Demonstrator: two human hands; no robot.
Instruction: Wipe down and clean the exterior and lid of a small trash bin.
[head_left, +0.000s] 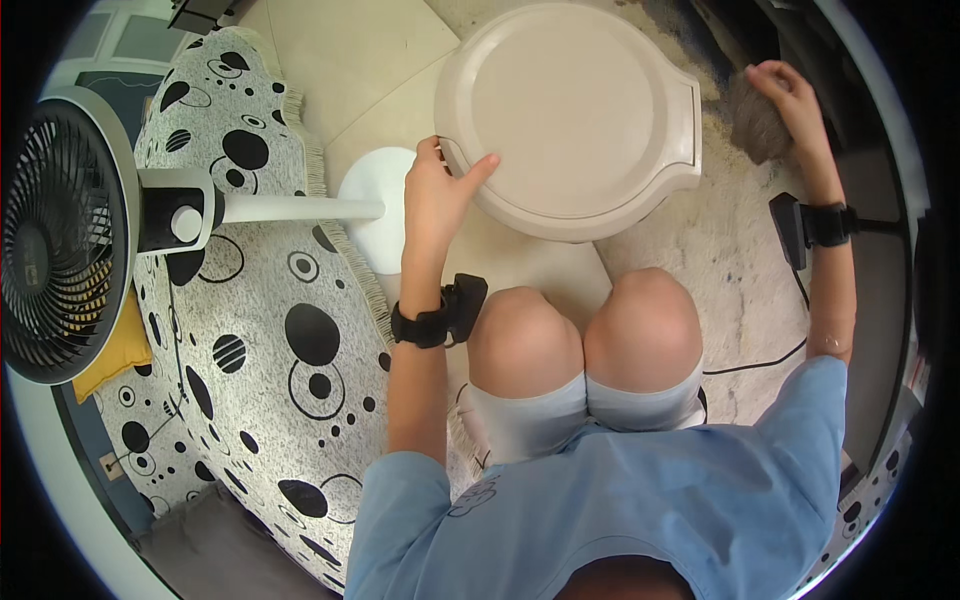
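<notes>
My left hand grips the left edge of a round beige plastic lid. The thumb lies over its rim and the fingers curl down the side. A squared lip juts from the lid's right side, and what is beneath it is hidden. Off to the right, my right hand has curled fingers around a bunched brown-grey cloth. That cloth hangs apart from the lid, to the right of the lip. Each wrist wears a black strap with a small device, the left one beside my knee.
A white pedestal fan leans across the left, its round base near my left hand. Beside it is a spotted fringed cover. A black cable runs over the stained floor at right. A yellow cushion sits behind the fan.
</notes>
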